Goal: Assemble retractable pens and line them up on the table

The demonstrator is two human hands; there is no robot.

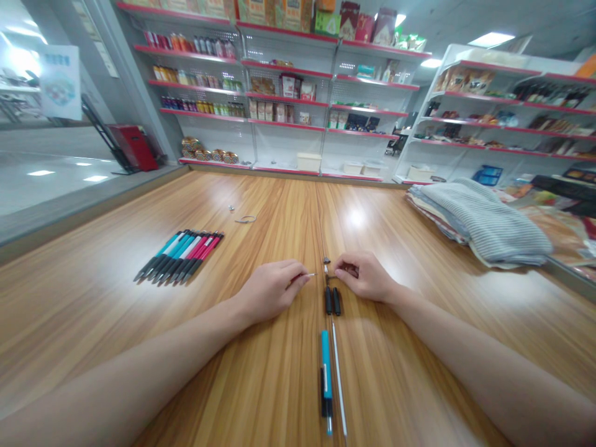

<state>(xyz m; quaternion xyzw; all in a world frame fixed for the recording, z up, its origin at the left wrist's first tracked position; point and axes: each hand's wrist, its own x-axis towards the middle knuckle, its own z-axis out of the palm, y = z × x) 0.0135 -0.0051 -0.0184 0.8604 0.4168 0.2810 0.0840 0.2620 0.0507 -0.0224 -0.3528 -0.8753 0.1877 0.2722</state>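
My left hand [272, 287] rests on the wooden table [139, 323], fingers pinched on a thin silvery pen part [309, 275] that points right. My right hand [364, 275] lies opposite, fingers curled around a small dark piece that I cannot make out. Between the hands sit tiny pen parts [326, 262] and two short black pen grips [332, 300]. Nearer to me lie a blue pen barrel with a black clip [326, 379] and a thin white refill [339, 379]. A row of several assembled blue and red pens [180, 254] lies to the left.
A stack of folded cloths with a grey striped one on top [484, 223] lies at the right of the table. A small ring and a wire-like bit [245, 218] lie farther back. Shop shelves with goods [288, 93] stand behind the table.
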